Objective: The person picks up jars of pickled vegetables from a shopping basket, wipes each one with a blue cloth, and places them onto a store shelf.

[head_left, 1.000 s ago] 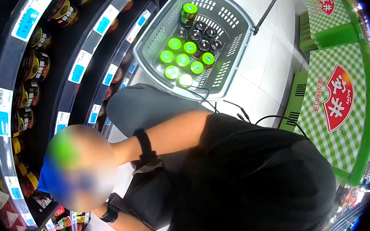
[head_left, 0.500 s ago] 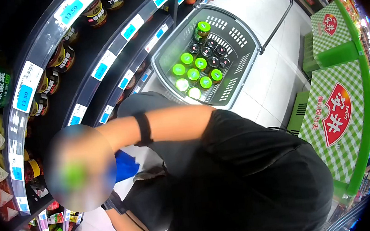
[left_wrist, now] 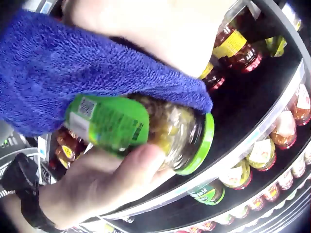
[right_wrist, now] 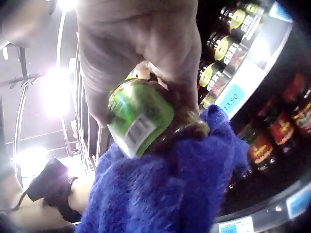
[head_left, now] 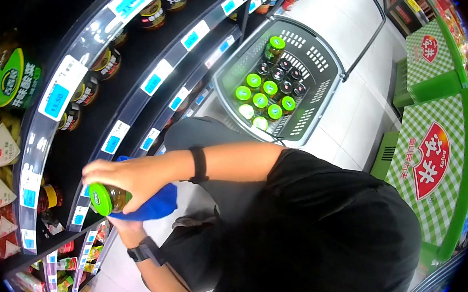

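My right hand (head_left: 137,176) grips a glass jar (head_left: 117,197) of pickled vegetables around its side. Its green lid (head_left: 101,198) faces left in the head view, and the green label (left_wrist: 114,124) shows in the left wrist view. A blue towel (left_wrist: 97,73) lies against the jar's side, held by my left hand (left_wrist: 160,29), whose fingers are mostly hidden behind the cloth. The towel bunches below the jar in the right wrist view. Both hands are close together in front of the dark shelves (head_left: 88,147).
A grey basket (head_left: 312,101) on the floor, beside my knee, contains several green-lidded jars (head_left: 269,87) and black-lidded jars (head_left: 285,87). Shelf rows with price tags (head_left: 157,77) hold dark-labelled jars (head_left: 105,62). Green checked display bins (head_left: 415,132) stand at the right.
The head view has swung, shifting the shelves and basket to the right. The towel now hangs right of the hands, instead of at their left one second ago; earlier hand details are blurred.
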The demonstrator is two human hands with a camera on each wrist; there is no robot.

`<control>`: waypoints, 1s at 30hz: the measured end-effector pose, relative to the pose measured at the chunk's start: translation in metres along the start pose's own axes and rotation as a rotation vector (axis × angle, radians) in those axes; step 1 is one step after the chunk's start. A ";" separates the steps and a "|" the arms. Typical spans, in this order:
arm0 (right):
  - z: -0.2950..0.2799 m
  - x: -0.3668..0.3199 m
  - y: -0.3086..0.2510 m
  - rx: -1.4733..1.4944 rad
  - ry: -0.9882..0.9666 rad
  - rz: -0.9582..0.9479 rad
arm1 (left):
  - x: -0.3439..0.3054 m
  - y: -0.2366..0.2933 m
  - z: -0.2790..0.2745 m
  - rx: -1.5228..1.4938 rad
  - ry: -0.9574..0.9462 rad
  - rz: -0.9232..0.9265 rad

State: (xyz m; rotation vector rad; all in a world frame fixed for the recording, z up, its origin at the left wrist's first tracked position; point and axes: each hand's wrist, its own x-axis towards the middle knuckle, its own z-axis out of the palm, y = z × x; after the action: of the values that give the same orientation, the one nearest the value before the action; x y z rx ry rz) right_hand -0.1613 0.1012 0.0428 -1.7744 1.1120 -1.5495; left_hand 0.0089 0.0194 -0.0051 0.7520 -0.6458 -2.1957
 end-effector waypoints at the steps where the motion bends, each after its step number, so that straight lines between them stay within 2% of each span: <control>1: 0.006 0.001 0.004 -0.105 0.117 -0.040 | 0.002 -0.004 0.003 -0.011 -0.004 0.005; 2: 0.017 0.000 0.008 -0.208 0.236 -0.080 | 0.004 -0.006 0.006 -0.015 -0.013 0.007; 3: 0.026 -0.005 0.006 -0.260 0.299 0.061 | 0.005 -0.010 0.008 -0.026 -0.022 0.021; 6: 0.045 -0.013 0.022 -0.169 0.420 0.130 | 0.008 -0.011 0.009 -0.027 -0.027 0.049; 8: 0.034 -0.013 0.027 -0.134 0.341 0.127 | 0.007 -0.002 0.008 0.015 0.101 -0.024; 10: 0.021 -0.010 0.033 0.010 0.190 0.146 | 0.008 0.009 -0.001 -0.010 -0.002 -0.181; 12: 0.018 -0.006 0.024 0.430 0.125 0.268 | 0.012 0.009 -0.010 -0.087 -0.095 -0.304; 14: 0.016 -0.006 0.031 0.351 0.043 0.267 | 0.006 0.012 0.006 -0.067 -0.065 -0.337; 16: 0.023 -0.003 0.029 0.010 0.150 0.229 | 0.003 0.008 0.019 -0.156 -0.073 -0.234; 18: 0.035 0.001 0.046 -0.171 0.337 0.195 | 0.005 0.001 0.022 -0.077 -0.157 -0.072; 19: 0.045 0.000 0.046 0.246 0.442 0.252 | 0.001 -0.001 0.028 0.031 -0.192 -0.004; 20: 0.047 -0.001 0.045 0.362 0.478 0.185 | -0.001 0.000 0.032 0.140 -0.228 0.064; 21: 0.046 0.000 0.046 0.364 0.473 0.212 | 0.000 0.001 0.031 0.268 -0.205 0.083; 25: 0.044 0.000 0.042 0.402 0.386 0.238 | 0.004 0.004 0.025 0.074 -0.155 0.009; 30: 0.045 -0.001 0.042 0.274 0.325 0.196 | 0.002 0.015 0.022 0.073 -0.169 0.062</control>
State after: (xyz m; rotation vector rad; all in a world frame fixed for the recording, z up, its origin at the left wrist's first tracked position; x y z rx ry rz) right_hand -0.1274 0.0743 -0.0017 -1.2273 1.1183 -1.8091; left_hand 0.0005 0.0133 0.0193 0.5791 -0.8266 -2.2037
